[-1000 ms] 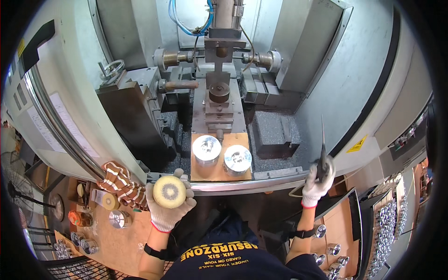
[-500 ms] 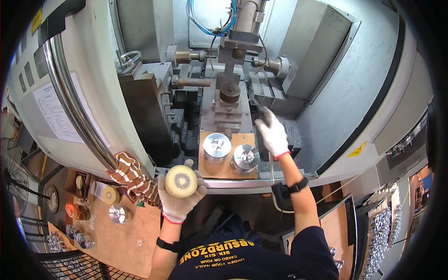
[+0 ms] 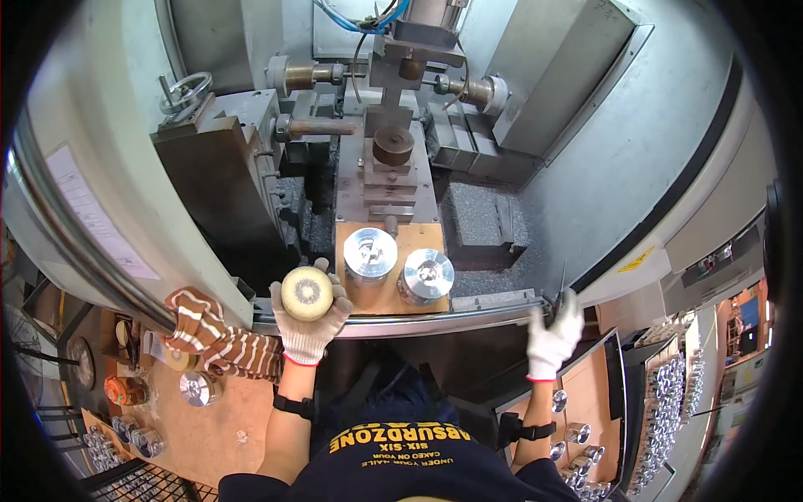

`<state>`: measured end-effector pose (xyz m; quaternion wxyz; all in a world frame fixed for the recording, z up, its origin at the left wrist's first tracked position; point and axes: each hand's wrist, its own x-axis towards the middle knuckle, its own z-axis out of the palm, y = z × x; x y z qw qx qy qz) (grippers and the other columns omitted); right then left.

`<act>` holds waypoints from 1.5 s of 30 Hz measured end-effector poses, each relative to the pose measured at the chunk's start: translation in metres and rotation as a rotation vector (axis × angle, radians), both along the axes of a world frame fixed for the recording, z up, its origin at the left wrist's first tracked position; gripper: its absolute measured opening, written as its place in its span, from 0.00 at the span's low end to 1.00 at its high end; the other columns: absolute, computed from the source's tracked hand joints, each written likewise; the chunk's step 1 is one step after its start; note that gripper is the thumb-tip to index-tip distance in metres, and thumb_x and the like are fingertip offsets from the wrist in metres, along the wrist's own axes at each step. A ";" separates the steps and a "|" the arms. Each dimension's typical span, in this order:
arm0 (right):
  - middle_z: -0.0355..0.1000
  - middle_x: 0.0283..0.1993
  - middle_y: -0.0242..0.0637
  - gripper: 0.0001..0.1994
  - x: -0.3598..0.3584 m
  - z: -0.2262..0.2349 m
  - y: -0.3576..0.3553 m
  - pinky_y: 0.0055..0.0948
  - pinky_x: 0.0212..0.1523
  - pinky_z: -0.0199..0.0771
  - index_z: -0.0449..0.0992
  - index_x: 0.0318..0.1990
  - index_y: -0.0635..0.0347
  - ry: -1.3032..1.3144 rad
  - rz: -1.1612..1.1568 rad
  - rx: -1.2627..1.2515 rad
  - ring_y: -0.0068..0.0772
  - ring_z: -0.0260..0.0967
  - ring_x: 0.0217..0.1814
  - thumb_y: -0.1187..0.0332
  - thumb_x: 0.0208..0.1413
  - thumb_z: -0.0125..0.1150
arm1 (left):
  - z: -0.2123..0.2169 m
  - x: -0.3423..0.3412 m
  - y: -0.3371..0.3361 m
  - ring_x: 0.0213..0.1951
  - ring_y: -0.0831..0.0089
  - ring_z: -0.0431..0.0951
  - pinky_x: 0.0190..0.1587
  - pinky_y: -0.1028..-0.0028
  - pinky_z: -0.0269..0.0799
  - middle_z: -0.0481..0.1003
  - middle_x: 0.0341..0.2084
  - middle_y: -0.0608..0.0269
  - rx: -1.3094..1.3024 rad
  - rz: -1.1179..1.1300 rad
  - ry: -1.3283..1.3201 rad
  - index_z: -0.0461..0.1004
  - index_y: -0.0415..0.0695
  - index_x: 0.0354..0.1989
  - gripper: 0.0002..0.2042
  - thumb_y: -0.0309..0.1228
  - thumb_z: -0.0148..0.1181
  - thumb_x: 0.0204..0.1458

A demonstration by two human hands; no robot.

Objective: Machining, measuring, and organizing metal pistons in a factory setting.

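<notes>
My left hand (image 3: 311, 322), in a white knit glove, holds up a round cream-coloured disc (image 3: 294, 303) with a grey speckled centre. Its fingers curl round the rim in front of the machine opening. Just right of it, two shiny metal cylinders (image 3: 370, 253) stand on a brown board (image 3: 391, 293) at the machine's front edge. Out to the right, by the sill, my gloved right hand (image 3: 554, 341) is closed round a dark air blow gun (image 3: 555, 303) whose thin nozzle points up; the palm side is partly hidden.
Behind the board rises the machine's fixture with a round block (image 3: 393, 145), flanked by horizontal spindles (image 3: 477, 94). A striped cloth (image 3: 222, 339) hangs at the left door. Metal parts stand on a left table (image 3: 201, 435) and a right tray (image 3: 590, 389).
My right hand has drawn back from inside the machine, toward me and to the right, with the blow gun. My left hand still holds the disc. The view has shifted.
</notes>
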<state>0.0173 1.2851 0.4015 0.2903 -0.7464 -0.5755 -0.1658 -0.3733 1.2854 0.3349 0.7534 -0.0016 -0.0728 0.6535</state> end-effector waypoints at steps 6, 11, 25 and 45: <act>0.62 0.60 0.59 0.46 -0.142 0.010 0.069 0.50 0.56 0.71 0.62 0.63 0.58 0.088 0.654 -0.549 0.59 0.63 0.61 0.47 0.34 0.73 | 0.004 -0.002 0.001 0.50 0.53 0.76 0.54 0.57 0.72 0.72 0.49 0.44 -0.006 0.002 0.044 0.60 0.40 0.63 0.39 0.58 0.59 0.51; 0.67 0.49 0.56 0.42 -0.149 -0.009 0.102 0.47 0.50 0.74 0.66 0.60 0.57 0.092 0.666 -0.646 0.58 0.68 0.53 0.47 0.35 0.71 | 0.000 -0.004 0.000 0.51 0.50 0.74 0.57 0.55 0.67 0.71 0.51 0.42 0.009 -0.003 -0.018 0.59 0.42 0.64 0.40 0.58 0.60 0.50; 0.68 0.49 0.51 0.44 -0.196 0.076 0.305 0.38 0.53 0.72 0.65 0.60 0.62 0.193 0.777 -0.140 0.48 0.69 0.52 0.52 0.33 0.76 | -0.004 -0.004 0.001 0.48 0.56 0.75 0.55 0.60 0.67 0.71 0.51 0.46 -0.081 0.110 -0.015 0.57 0.45 0.65 0.43 0.60 0.63 0.47; 0.74 0.51 0.50 0.37 -0.244 0.077 0.354 0.41 0.51 0.75 0.72 0.56 0.55 -0.119 0.826 -0.355 0.50 0.73 0.53 0.42 0.40 0.67 | -0.006 -0.002 -0.001 0.51 0.53 0.74 0.56 0.58 0.68 0.71 0.52 0.45 -0.063 0.143 -0.032 0.56 0.45 0.67 0.43 0.59 0.63 0.48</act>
